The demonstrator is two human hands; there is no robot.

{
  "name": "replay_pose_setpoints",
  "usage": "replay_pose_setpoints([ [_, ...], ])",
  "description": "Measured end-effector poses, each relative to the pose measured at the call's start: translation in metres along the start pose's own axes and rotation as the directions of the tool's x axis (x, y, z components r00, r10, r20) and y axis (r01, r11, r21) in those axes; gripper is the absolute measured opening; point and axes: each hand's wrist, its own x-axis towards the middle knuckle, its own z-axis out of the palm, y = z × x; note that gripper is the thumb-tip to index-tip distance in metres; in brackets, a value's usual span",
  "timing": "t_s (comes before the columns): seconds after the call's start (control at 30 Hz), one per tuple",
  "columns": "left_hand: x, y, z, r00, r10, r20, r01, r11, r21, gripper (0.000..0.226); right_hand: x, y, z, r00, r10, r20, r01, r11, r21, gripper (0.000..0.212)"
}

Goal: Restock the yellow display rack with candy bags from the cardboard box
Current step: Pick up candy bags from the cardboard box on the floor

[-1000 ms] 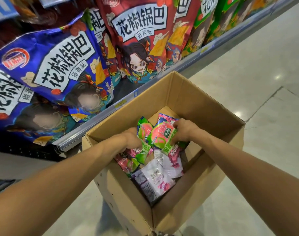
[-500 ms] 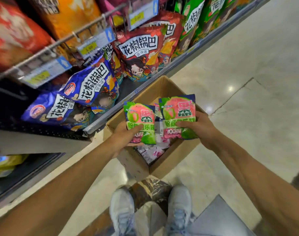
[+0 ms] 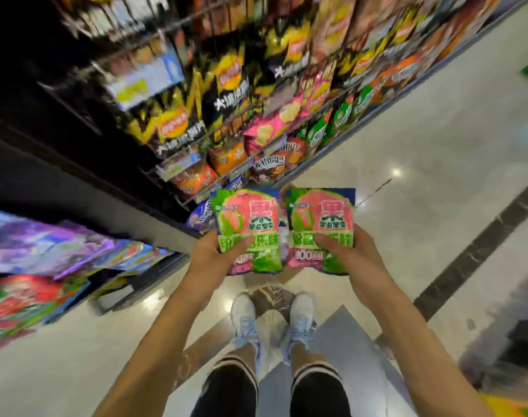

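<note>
I hold two pink and green candy bags upright side by side at chest height. My left hand (image 3: 210,257) grips the left candy bag (image 3: 247,224) by its lower edge, thumb across the front. My right hand (image 3: 351,260) grips the right candy bag (image 3: 321,221) the same way. The cardboard box (image 3: 264,279) is almost wholly hidden behind the bags and hands; only a brown strip shows below them. No yellow rack can be made out in the blurred view.
Tall shelves of snack bags (image 3: 256,115) run along the left and far side. A low shelf of colourful packs (image 3: 46,260) juts out at the left. My feet in pale shoes (image 3: 271,320) stand on the shiny tiled floor (image 3: 437,176), beside a grey panel (image 3: 346,356).
Both hands have lifted the two candy bags out of the box and raised them higher. My head has risen, so the box has dropped out of sight behind the bags.
</note>
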Motion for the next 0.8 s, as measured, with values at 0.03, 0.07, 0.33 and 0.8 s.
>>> replay_pose_setpoints([
  [0.03,-0.02,0.02,-0.003,1.0,0.016,0.002,-0.016,1.0,-0.019,0.037,-0.019,-0.018,0.002,1.0,-0.019,0.008,0.019,1.0,-0.008,0.025],
  [0.07,-0.038,0.039,-0.004,0.999,0.044,-0.008,-0.044,0.999,-0.031,0.032,-0.034,-0.036,0.004,0.999,-0.042,0.021,0.042,0.999,-0.013,0.025],
  [0.33,-0.123,0.135,-0.015,0.96,0.193,-0.204,-0.217,0.971,-0.103,0.017,-0.092,-0.137,0.027,0.966,-0.203,0.161,0.209,0.978,-0.022,0.029],
  [0.8,-0.215,0.187,-0.047,0.827,0.2,-0.525,-0.296,0.949,-0.106,0.027,-0.114,-0.211,0.073,0.828,-0.283,0.485,0.342,0.939,-0.037,0.084],
])
